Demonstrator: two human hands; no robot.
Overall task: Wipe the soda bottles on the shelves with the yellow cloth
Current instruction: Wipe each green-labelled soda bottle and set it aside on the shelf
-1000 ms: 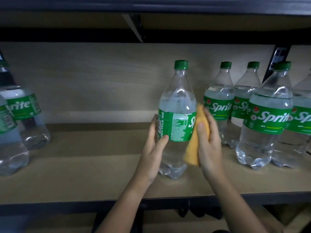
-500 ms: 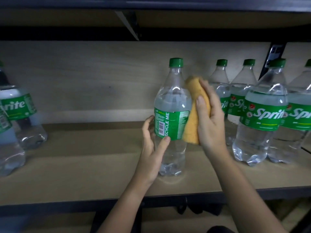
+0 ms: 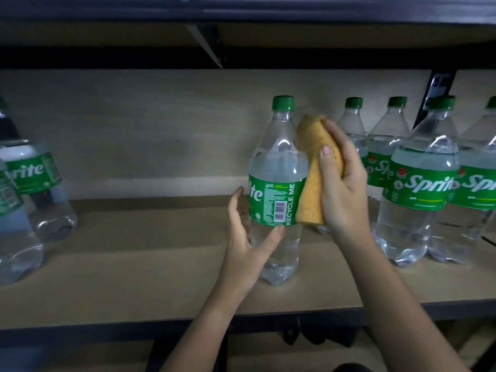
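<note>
A clear Sprite bottle (image 3: 279, 167) with a green cap and green label stands upright mid-shelf. My right hand (image 3: 341, 183) grips the folded yellow cloth (image 3: 312, 189) and presses it against the bottle's right side, from the shoulder down to the label. My left hand (image 3: 247, 251) is at the bottle's lower left. Its thumb tip touches the bottle just under the label, and its fingers are loosely spread beside the bottle's left edge.
Several more Sprite bottles (image 3: 418, 183) stand close on the right, right behind my right hand. Two others (image 3: 35, 178) stand at the far left. The wooden shelf (image 3: 134, 259) has a dark front edge, and another shelf hangs overhead.
The bottle has turned, so more of the label's logo shows on its left. My right hand moved the cloth up from the label to the shoulder. My left fingers have loosened.
</note>
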